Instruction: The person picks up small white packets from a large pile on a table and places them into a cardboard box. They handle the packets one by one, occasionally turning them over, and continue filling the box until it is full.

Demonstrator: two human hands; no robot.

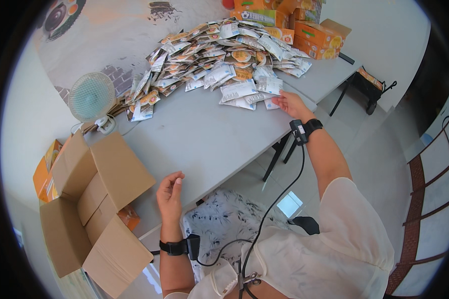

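Note:
My right hand [291, 105] is at the right edge of a small group of sealed white sachets [239, 89] at the pile's near side. Its fingertips meet the edge of a white packet [271, 85]; whether they grip it is not clear. Behind lies a large heap of flat packets [209, 56], some white side up, others showing a brown and orange printed face. My left hand [171, 190] hovers near the table's front edge with fingers loosely curled, holding nothing. Just left of it stands an open cardboard box [97, 209], flaps spread, with no contents visible inside.
A small fan [92, 99] stands at the back left. Orange printed cartons [318, 37] are stacked at the far right of the grey table [194, 138]. Black cables [280, 203] run from my wrist devices. A folding screen [430, 209] stands on the right.

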